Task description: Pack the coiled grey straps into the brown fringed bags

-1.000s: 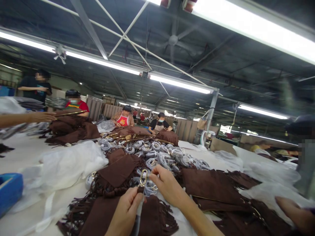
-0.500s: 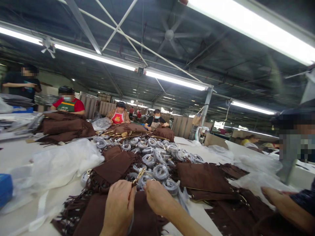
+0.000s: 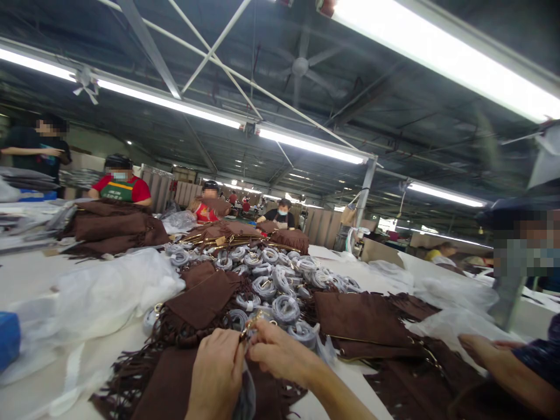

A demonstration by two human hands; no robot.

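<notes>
My left hand (image 3: 216, 367) is closed round the end of a strap with a gold metal clasp (image 3: 254, 321). A greyish plastic-wrapped length (image 3: 247, 394) hangs below that hand. Fingers of my right hand (image 3: 277, 350) pinch at the same clasp, close against the left; the exact grip is partly hidden. Under both hands lies a dark brown fringed bag (image 3: 164, 382). Just beyond them sit coiled straps (image 3: 286, 308) in grey wrapping, many with gold hooks, heaped on the table.
More brown fringed bags lie at right (image 3: 363, 318) and in a stack (image 3: 118, 227) at far left. A white plastic sheet (image 3: 118, 286) and a blue box (image 3: 9, 341) are on the left. A co-worker's hand (image 3: 485, 350) reaches in from the right; other people work across the table.
My right hand has moved left and up against the left hand, onto the gold clasp. The clasp tilts lower, and more of the wrapped length shows beneath my left hand.
</notes>
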